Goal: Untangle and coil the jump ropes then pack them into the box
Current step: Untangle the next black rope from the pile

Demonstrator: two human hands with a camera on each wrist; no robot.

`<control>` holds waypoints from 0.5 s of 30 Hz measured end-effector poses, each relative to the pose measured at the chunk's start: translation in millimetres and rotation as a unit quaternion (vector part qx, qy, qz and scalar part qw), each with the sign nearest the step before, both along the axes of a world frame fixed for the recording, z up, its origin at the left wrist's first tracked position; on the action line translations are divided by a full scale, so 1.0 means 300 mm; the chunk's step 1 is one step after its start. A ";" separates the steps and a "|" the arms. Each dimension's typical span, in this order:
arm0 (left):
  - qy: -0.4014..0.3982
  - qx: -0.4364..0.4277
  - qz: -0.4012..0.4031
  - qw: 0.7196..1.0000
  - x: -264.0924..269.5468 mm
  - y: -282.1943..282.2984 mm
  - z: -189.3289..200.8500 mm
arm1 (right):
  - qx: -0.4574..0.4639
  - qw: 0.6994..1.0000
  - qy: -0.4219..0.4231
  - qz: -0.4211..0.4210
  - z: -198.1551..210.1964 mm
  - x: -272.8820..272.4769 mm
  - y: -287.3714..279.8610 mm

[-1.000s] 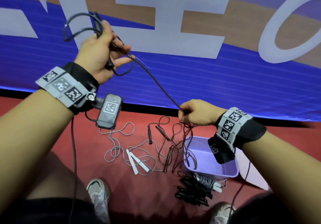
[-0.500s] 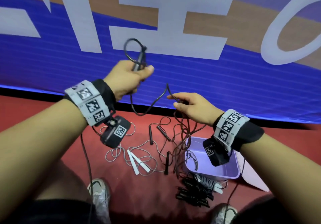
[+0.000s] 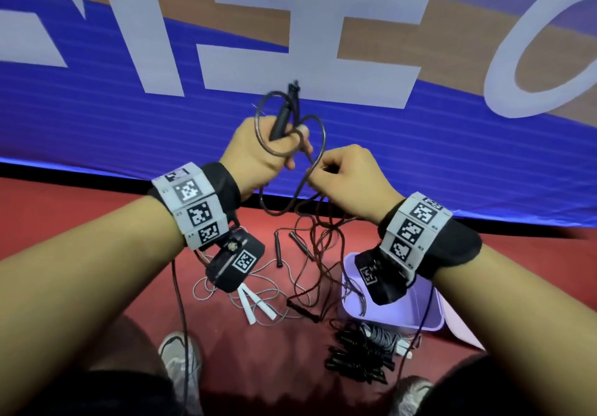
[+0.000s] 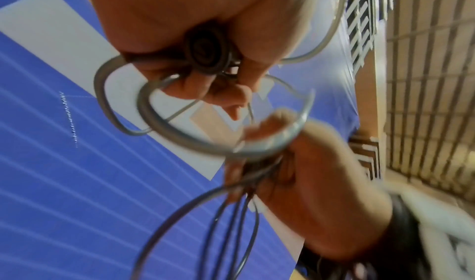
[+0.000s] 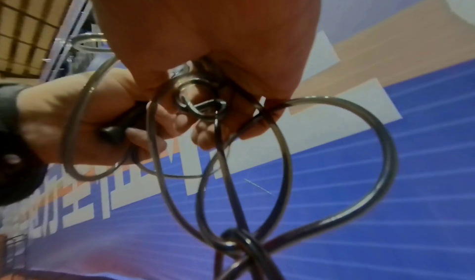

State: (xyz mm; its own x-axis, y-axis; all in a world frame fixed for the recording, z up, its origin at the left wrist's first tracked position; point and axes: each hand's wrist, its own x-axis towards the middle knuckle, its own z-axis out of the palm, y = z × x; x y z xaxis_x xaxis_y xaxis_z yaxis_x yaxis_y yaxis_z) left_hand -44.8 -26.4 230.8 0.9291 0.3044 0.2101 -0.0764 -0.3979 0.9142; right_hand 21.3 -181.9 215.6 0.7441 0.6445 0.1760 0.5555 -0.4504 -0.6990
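My left hand (image 3: 258, 154) grips the black handle (image 3: 281, 118) of a dark jump rope, held upright, with loops of its cord (image 3: 318, 144) around the fist. In the left wrist view the handle's round end (image 4: 205, 49) shows between the curled fingers. Close beside it, my right hand (image 3: 349, 180) pinches the same cord (image 5: 334, 162), which hangs down in tangled strands to the floor. A lilac box (image 3: 426, 315) stands on the red floor under my right wrist, and some cord trails into it. More tangled ropes (image 3: 310, 254) lie left of the box.
A white-handled rope (image 3: 255, 302) lies on the floor by the tangle. A bundle of coiled ropes with black handles (image 3: 358, 357) rests in front of the box. A blue banner wall (image 3: 129, 118) stands behind. My shoes (image 3: 179, 360) are near the bottom edge.
My left hand came down and to the right with the handle, and my right hand rose to meet it. The cord between them went from a taut line to slack loops.
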 end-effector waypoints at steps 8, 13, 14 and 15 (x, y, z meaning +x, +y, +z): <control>-0.067 -0.205 0.039 0.976 0.006 0.064 0.074 | -0.221 0.972 0.048 0.060 -0.093 0.058 -0.083; -0.063 -0.285 0.061 0.954 -0.009 0.109 0.110 | -0.241 0.970 0.031 0.033 -0.166 0.085 -0.146; -0.069 -0.288 0.071 0.953 -0.006 0.112 0.104 | -0.243 0.969 0.031 0.032 -0.166 0.087 -0.148; -0.078 -0.295 0.088 0.948 -0.004 0.117 0.102 | -0.238 0.970 0.036 0.032 -0.170 0.089 -0.150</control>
